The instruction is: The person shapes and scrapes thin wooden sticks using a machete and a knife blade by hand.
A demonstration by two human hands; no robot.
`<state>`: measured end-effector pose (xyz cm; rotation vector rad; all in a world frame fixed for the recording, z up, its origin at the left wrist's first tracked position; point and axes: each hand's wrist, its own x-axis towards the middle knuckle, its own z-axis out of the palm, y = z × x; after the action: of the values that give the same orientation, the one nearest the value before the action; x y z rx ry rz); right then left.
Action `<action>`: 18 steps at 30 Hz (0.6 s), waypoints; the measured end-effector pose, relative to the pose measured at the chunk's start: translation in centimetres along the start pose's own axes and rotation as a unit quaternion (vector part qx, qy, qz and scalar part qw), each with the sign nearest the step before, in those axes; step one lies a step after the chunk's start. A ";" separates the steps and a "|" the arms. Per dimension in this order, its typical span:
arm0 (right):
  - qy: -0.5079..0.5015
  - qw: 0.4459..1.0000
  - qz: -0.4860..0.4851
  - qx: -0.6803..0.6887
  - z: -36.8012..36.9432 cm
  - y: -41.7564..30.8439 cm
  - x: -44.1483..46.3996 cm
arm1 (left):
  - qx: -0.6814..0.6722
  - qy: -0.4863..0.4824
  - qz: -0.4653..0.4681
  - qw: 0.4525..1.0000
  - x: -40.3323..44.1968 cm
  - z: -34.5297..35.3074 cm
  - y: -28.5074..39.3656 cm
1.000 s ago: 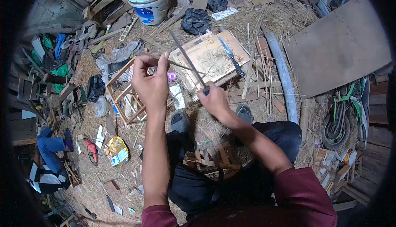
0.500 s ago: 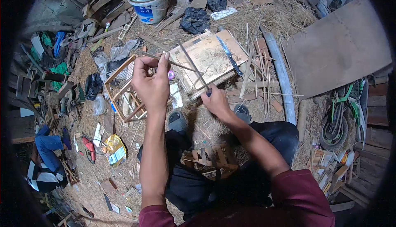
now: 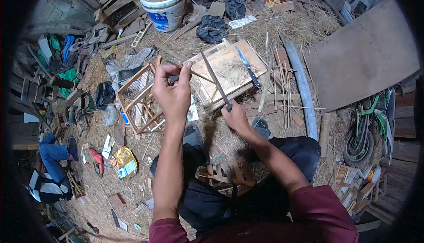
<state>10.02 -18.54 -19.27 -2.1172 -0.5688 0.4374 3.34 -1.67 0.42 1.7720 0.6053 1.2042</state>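
My left hand (image 3: 172, 90) pinches a thin wooden stick (image 3: 203, 77), raised in front of me and slanting down to the right. In my right hand (image 3: 238, 118) is the dark handle of a long narrow file (image 3: 214, 77), its blade pointing up and away. The stick's far end meets or crosses near the file's blade; whether they touch I cannot tell. Beyond both hands lies a low wooden board (image 3: 229, 84) strewn with shavings. A knife (image 3: 247, 66) with a black handle rests on its right side.
Left of the board stands a slatted wooden frame (image 3: 142, 127). A white bucket (image 3: 164, 15) is behind it. Thin sticks (image 3: 282, 79) and a grey pole (image 3: 301, 88) lie to the right, near a large brown sheet (image 3: 362, 57). Another person's leg (image 3: 55, 158) shows at far left.
The file has shifted a little right and toward me across the stick. My left hand has moved slightly right with the stick. The whole view has also shifted a little.
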 end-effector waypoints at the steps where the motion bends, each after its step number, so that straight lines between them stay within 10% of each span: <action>1: -0.001 1.000 -0.004 0.012 0.1 0.0 -0.6 | -0.005 0.004 -0.008 1.000 -0.3 -0.2 -0.2; 13: -0.036 0.995 -0.014 0.093 -2.1 -8.0 -0.5 | -0.092 0.030 -0.050 0.994 0.1 0.1 -0.6; 18: -0.032 0.998 0.041 0.021 0.4 -0.3 0.0 | -0.072 0.019 -0.044 0.996 0.0 -0.4 -1.1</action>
<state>9.79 -18.14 -19.24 -2.0971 -0.5069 0.5611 3.08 -0.93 -0.49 1.5903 0.5966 1.1924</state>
